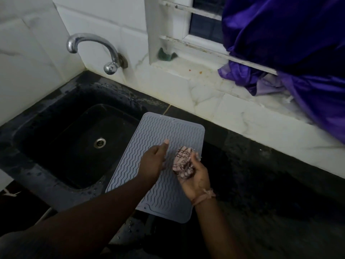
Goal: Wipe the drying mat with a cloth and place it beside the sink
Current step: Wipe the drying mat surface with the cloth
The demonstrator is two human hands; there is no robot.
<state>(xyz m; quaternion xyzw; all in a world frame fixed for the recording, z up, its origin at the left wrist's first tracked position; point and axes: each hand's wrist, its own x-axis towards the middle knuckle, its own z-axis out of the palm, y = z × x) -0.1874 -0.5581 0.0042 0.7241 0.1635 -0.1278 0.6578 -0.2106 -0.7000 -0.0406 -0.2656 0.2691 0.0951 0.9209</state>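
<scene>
Drying mat (158, 139), grey and ridged with wavy lines, is seen lying flat at the centre of the frame on a dark countertop (261, 174), just beside the right rim of a black sink (56, 131); its left edge is set along or slightly over that rim, and its near corner reaches the counter's front edge. The sink, with a metal drain (99, 142) at its bottom, fills the left of the frame; water drops are scattered on its rim. White marble-patterned tiles (28, 62) are shown behind it, and a chrome tap (93, 47) is mounted on the wall at upper left. A purple curtain (289, 49) is draped over a barred window (201, 19) and its white ledge at upper right; a small green object (166, 55), perhaps a sponge, is tucked in the ledge's corner. Over the mat, the left hand (153, 161) is held with the thumb raised and the fingers hidden behind the palm; whether it is apart or closed cannot be told. The right hand (196, 176), palm turned up, is cupped with its fingers curled round a bunched pink cloth (183, 161) with dark lines; a pink band (203, 197) is tied at its wrist.
</scene>
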